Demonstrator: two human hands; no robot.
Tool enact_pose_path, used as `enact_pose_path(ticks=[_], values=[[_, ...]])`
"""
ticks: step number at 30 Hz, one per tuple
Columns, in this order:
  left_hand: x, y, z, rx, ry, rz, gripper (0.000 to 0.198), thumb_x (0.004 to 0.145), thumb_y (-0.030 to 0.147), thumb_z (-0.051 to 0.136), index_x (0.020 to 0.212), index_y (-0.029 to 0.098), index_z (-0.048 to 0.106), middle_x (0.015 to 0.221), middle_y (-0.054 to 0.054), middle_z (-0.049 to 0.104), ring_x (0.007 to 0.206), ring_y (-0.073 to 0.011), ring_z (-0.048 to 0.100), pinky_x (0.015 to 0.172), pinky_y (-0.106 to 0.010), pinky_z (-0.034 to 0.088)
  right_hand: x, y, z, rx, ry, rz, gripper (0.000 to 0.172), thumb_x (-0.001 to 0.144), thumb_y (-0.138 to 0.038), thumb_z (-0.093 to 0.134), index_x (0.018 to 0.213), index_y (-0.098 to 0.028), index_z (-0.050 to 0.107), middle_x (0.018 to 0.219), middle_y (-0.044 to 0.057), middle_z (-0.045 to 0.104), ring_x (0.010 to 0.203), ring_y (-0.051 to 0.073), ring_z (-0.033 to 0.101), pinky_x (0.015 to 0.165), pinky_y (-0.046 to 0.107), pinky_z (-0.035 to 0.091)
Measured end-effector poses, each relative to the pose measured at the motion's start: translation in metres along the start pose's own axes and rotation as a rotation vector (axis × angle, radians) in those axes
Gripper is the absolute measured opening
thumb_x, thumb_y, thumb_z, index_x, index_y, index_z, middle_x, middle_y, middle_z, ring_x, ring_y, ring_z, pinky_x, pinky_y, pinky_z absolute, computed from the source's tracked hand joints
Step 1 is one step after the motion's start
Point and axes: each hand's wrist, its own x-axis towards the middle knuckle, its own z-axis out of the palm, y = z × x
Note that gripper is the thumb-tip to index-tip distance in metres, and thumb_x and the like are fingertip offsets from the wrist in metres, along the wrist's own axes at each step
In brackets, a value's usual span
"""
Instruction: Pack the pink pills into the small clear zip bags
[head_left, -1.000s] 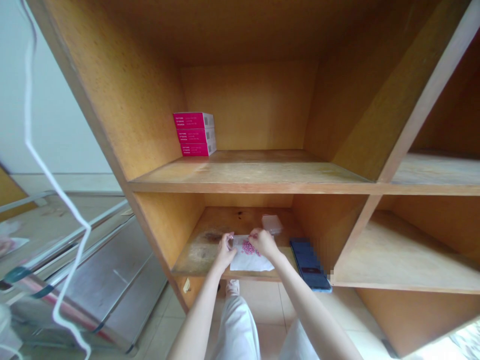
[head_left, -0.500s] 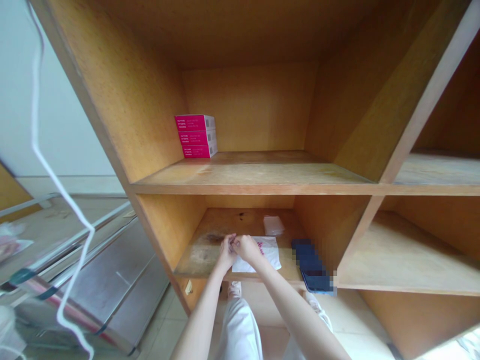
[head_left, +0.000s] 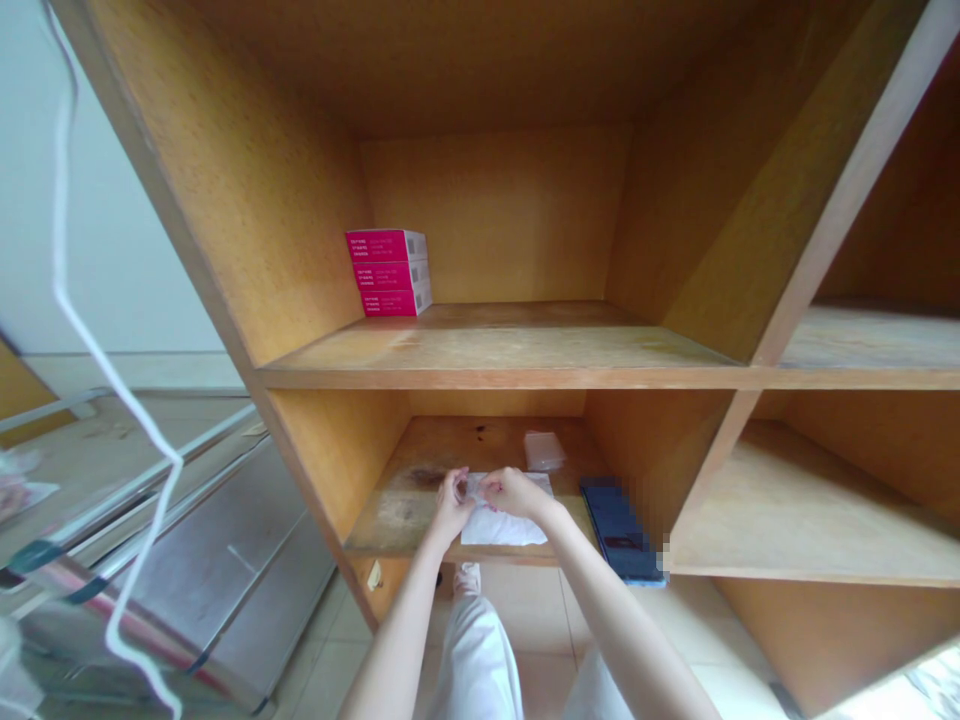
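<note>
A flat white sheet or bag with some pink print lies on the lower shelf near its front edge. Over its left edge is my left hand, with thumb and fingers curled together. My right hand is above its middle, fingers bent in a pinch and pointing at the left hand. A pale, see-through bit shows between the two hands, too small to name. What the fingertips grip is hidden. Behind the right hand lies a small clear plastic packet.
A dark phone-like slab, partly pixelated, lies at the shelf's right front. Three stacked pink boxes stand on the upper shelf. A metal cart is at the left, with a white cable hanging before it.
My hands were together and have come apart; the right hand has moved right, over the pink print. The left hand has hardly moved. The view has shifted slightly.
</note>
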Motion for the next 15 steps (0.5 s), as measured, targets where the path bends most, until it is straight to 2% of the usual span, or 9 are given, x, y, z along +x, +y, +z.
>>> enact_pose_path(ticks=[2,5,9,15], values=[[-0.001,0.003,-0.001,0.007,-0.006,-0.003,0.043,0.057,0.005,0.057,0.097,0.019,0.049,0.104,-0.006,0.056,0.096,-0.0178,0.053,0.089,-0.037,0.037,-0.003,0.007,-0.006,-0.050,-0.007,0.091,0.025,0.076,-0.018,0.043,0.072,-0.014,0.067,0.062,0.004,0.065,0.055,0.011,0.056,0.050,0.017,0.034],[-0.001,0.005,-0.001,0.019,-0.007,0.001,0.043,0.057,0.003,0.054,0.097,0.019,0.049,0.104,-0.006,0.056,0.098,-0.0182,0.052,0.090,-0.037,0.036,-0.007,0.020,-0.011,-0.270,0.042,0.250,0.024,0.076,-0.019,0.045,0.072,-0.013,0.068,0.072,0.011,0.068,0.066,0.017,0.062,0.054,0.020,0.038],[-0.002,0.006,-0.001,0.027,-0.002,0.009,0.044,0.057,0.003,0.054,0.098,0.020,0.049,0.107,-0.006,0.055,0.102,-0.0188,0.051,0.092,-0.037,0.035,-0.011,0.037,-0.008,-0.461,0.039,0.415,0.020,0.072,-0.012,0.048,0.077,-0.012,0.068,0.081,0.015,0.068,0.077,0.023,0.064,0.059,0.023,0.041],[-0.002,0.005,-0.002,0.023,-0.011,0.010,0.045,0.058,0.003,0.054,0.100,0.020,0.048,0.108,-0.006,0.054,0.102,-0.0182,0.050,0.092,-0.037,0.034,-0.017,0.049,0.005,-0.454,0.018,0.429,0.020,0.071,-0.009,0.049,0.080,-0.013,0.067,0.083,0.015,0.067,0.081,0.024,0.064,0.063,0.025,0.043]])
